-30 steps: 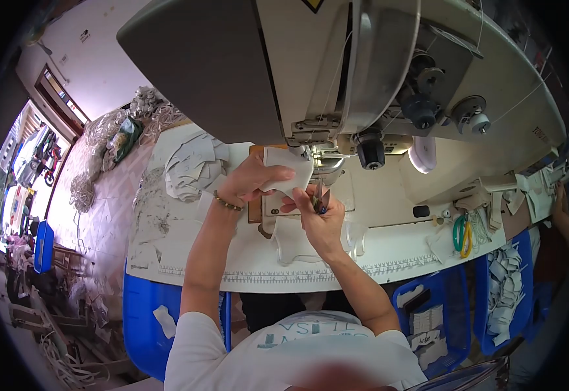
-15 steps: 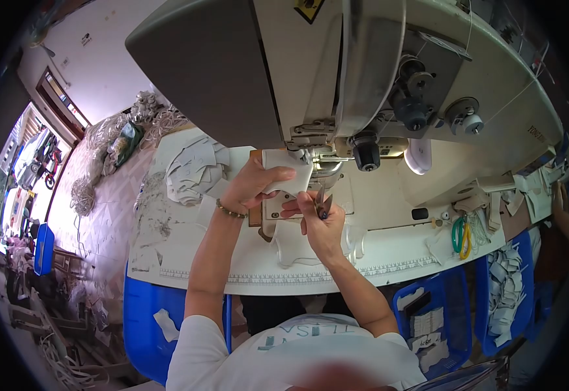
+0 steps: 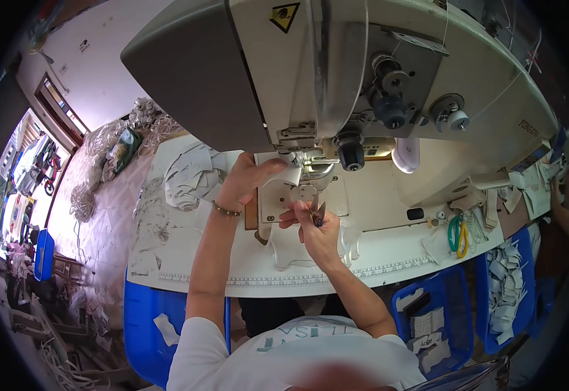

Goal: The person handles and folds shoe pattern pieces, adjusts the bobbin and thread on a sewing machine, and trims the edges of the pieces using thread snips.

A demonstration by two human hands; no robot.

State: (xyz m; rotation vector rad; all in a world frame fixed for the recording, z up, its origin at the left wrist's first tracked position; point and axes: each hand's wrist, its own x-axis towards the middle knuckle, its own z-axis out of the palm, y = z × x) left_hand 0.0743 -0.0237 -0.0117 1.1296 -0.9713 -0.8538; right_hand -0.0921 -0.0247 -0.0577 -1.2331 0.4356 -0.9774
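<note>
**White piece at sewing machine, in L hand; snips in R hand, set apart**

Seen from above (head cam). Gripped by L hand at the left side of white piece, w/ thumb laid across the top & fingers largely hidden. Located just R of L thumb, at the needle area; too small to tell whether touching the needle itself. Located also beyond R hand & slightly to its left, w/ a gap btwn. Closed round snips, in the case of R hand, w/ blades spread in a V & pointing away from the body.

On L wrist: beaded bracelet. Just below R hand, on white table: clear curved sheet. To the left of L hand: pile of white pieces, overlapping. Along nr table edge: ruler strip. Toward far R of table: green loop beside yellow loop. Below table edge, at left: blue crate, incl. white scrap.
</note>
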